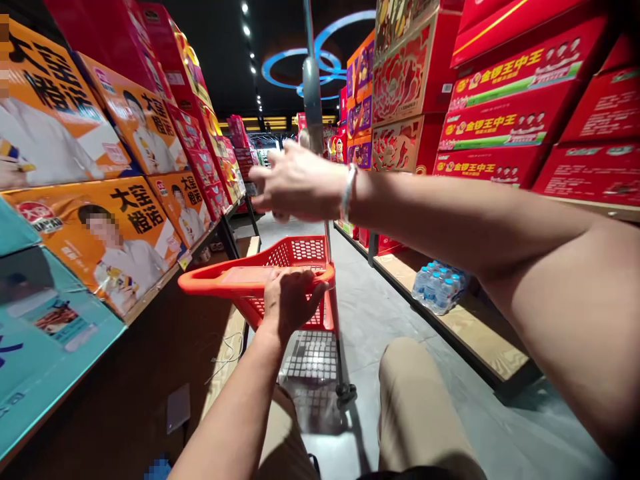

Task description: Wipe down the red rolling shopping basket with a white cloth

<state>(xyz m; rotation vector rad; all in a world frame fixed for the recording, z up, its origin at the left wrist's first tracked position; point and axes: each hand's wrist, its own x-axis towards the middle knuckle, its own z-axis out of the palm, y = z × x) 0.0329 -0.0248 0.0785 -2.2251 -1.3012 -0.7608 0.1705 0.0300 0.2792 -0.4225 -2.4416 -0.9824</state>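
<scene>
An orange-red shopping cart (240, 275) stands low in front of me, its mesh basket pointing down the aisle. My left hand (293, 297) rests over the right part of its handle, fingers curled onto the bar. Above the cart, my right hand (300, 183) is raised in mid-air, slightly blurred, with its fingers apart and nothing visible in it. A light band circles the right wrist. Behind that hand, a grey metal pole (313, 93) hangs down, its lower part partly hidden.
Orange boxes (145, 233) and a teal box (55, 333) line the left shelf. Red cartons (495, 127) are stacked on the right, above bottled water (437, 287) on a low wooden shelf (480, 333). A grey floor (370, 320) runs between the shelves.
</scene>
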